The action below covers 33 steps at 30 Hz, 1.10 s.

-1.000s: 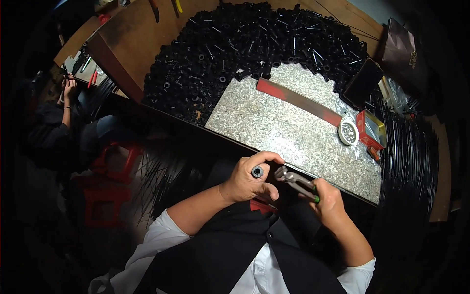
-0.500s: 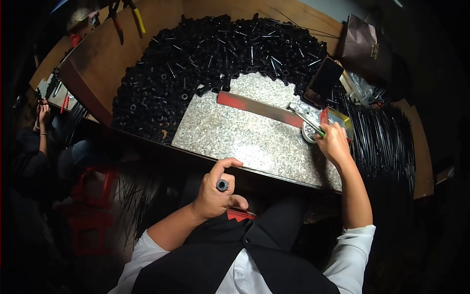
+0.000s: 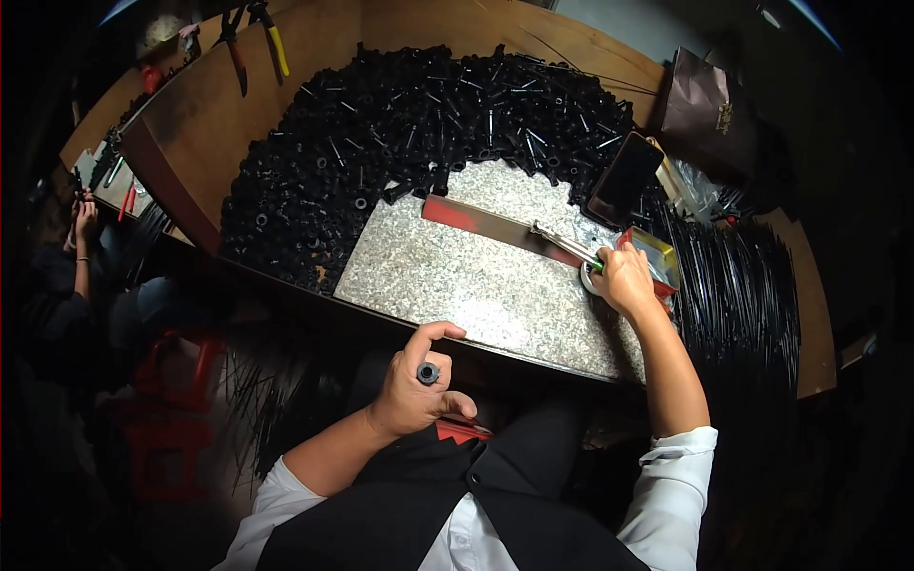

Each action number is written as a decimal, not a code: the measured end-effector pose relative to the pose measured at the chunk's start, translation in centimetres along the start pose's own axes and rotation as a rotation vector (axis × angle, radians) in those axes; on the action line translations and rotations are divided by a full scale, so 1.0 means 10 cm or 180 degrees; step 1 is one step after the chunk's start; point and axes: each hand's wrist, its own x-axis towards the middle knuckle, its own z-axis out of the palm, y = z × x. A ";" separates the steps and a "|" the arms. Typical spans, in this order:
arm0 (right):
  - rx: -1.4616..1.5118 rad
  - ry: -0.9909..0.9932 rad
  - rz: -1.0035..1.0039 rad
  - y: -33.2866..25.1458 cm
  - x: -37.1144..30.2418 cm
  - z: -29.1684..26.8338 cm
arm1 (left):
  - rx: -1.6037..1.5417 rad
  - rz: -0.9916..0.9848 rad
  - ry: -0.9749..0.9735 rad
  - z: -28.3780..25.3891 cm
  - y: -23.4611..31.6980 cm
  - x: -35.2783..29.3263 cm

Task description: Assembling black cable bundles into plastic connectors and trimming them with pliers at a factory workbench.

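My left hand (image 3: 405,395) is just off the near edge of the worktop. Its curled fingers hold a short black tubular part (image 3: 427,373), hollow end facing up, while thumb and index finger are spread apart. Over the right side of the speckled grey slab (image 3: 457,285), my right hand (image 3: 630,283) is closed on a slim metal tool with a green handle (image 3: 569,246). The tool's tip points left, above a long flat bar (image 3: 476,220) with red patches. Partly hidden under that hand is a small round dish (image 3: 586,279).
Behind the slab rises a large heap of black tubular parts (image 3: 409,124). At right are a phone (image 3: 624,179), a red and yellow box (image 3: 673,257), a paper bag (image 3: 700,109) and black rods (image 3: 738,295). Pliers (image 3: 276,43) hang at upper left; another person's hand (image 3: 86,224) is far left.
My right hand and the slim tool have moved left, away from the round dish, and the tool's tip now lies over the bar. My left hand keeps its hold on the black part.
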 end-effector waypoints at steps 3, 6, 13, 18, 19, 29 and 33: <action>0.0040 0.0018 -0.0052 0.05 0.01 0.01 | -0.0173 -0.0090 -0.0004 0.02 0.00 0.01; 0.0112 0.0125 -0.0137 0.02 0.02 0.01 | -0.0312 -0.0143 0.0028 0.03 0.02 0.01; 0.0095 0.0028 -0.0143 -0.01 0.02 -0.01 | -0.0117 -0.0096 0.0049 0.00 -0.03 -0.01; 0.0300 0.0263 -0.0075 0.06 -0.06 -0.02 | -0.0283 0.0037 0.0153 0.02 -0.07 -0.01; 0.0356 0.0342 -0.0019 0.06 -0.08 -0.03 | -0.0283 0.0045 0.0145 0.02 -0.07 -0.01; 0.1404 0.0939 0.0457 -0.06 -0.35 -0.32 | -0.0275 -0.0084 0.0150 0.00 -0.15 0.02; 0.3865 0.0633 0.0606 -0.65 -0.63 -0.17 | -0.0157 -0.0104 0.0149 0.03 -0.19 0.04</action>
